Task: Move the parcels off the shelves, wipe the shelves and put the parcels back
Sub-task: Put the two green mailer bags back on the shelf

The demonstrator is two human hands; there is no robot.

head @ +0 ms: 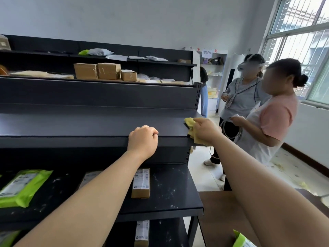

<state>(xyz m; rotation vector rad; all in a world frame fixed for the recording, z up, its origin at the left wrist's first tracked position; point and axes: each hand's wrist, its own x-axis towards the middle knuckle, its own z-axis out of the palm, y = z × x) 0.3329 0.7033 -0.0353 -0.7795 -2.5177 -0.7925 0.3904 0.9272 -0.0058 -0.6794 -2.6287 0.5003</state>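
Head view: I'm doing the wipe step on the bare dark grey metal shelf (89, 123) at chest height, no parcels on it. My right hand (206, 130) is gripping a crumpled yellow cloth (190, 124), fingers closed round it. It's pressing the cloth on the shelf's right end, w/ part of it hanging over the front corner. My left hand (143, 139) is curling its fingers over the shelf's front lip, prob. bracing.

Next, I reckon, the cloth needs dragging left along the board w/ flat, even pressure, and my left hand needs shifting out of its path.

The lower black shelf (170, 189) is showing pale dust specks. It's carrying a brown cardboard parcel w/ white label (141, 183) and a green plastic mailer parcel (23, 186). Both need lifting off before wiping there.

Behind, another dark rack (160, 64) is holding cardboard boxes and grey poly bags. Two people are standing just beside the rack's right end, w/ a big window (302, 41) beyond. A brown table (219, 211) is showing at lower right.
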